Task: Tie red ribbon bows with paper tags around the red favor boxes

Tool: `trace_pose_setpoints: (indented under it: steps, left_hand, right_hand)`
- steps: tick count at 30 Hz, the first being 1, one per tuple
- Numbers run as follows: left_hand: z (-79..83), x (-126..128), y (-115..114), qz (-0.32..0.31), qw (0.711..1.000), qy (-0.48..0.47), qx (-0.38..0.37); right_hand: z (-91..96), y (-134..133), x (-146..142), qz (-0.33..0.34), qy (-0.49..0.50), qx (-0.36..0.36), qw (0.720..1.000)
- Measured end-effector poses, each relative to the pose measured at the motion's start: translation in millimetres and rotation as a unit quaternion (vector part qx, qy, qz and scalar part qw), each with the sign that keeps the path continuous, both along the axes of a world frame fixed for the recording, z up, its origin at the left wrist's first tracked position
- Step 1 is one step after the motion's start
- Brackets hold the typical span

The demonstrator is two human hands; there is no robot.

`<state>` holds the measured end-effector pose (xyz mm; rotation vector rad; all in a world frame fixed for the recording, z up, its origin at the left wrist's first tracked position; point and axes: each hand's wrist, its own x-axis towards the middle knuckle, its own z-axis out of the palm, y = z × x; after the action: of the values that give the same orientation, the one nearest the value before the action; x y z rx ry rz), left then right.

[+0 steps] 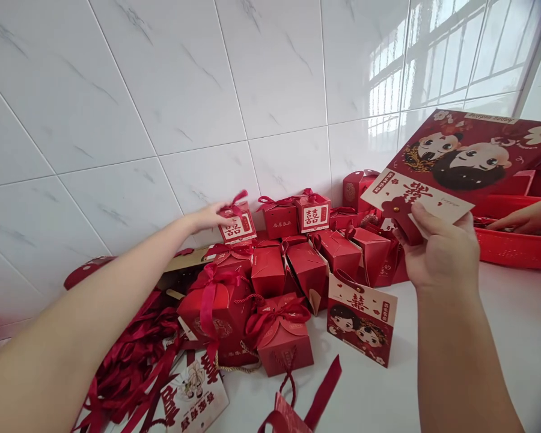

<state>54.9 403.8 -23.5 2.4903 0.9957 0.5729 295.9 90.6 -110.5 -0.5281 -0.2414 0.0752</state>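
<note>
My left hand (210, 215) reaches far out to the wall and grips a small red gift box (237, 224) with a white label and a ribbon bow, at the back of a heap of red boxes. My right hand (437, 249) is closed on a flat, unfolded cream and red box card (415, 201), held up over the heap's right side. Below it a folded box printed with a cartoon couple (361, 319) stands on the white table.
Several red ribboned boxes (279, 337) crowd the table by the tiled wall. Loose red ribbons (130, 361) lie at the left. A large red cartoon box (473, 153) and a red basket (514, 248) sit at the right, where another person's hand (523, 219) rests.
</note>
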Motion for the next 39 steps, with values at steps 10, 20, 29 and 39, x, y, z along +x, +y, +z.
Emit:
trace_pose_setpoints:
  steps: [10,20,29,39]
  left_hand:
    - [14.7,35,-36,0.049,0.967,0.057,0.242]
    - [2.5,131,-53,0.003,0.928,0.300,0.222]
    - [-1.9,133,-51,-0.028,0.917,0.323,0.230]
    - [-9.2,107,-52,0.027,0.896,0.332,0.293]
  right_hand:
    - [-0.1,3,-1,0.003,-0.019,-0.005,1.000]
    - [0.3,3,-9,0.024,-0.021,0.012,0.999]
    - [0.7,4,-9,0.017,-0.015,0.013,1.000]
    - [1.2,7,-12,0.028,-0.026,0.029,0.999]
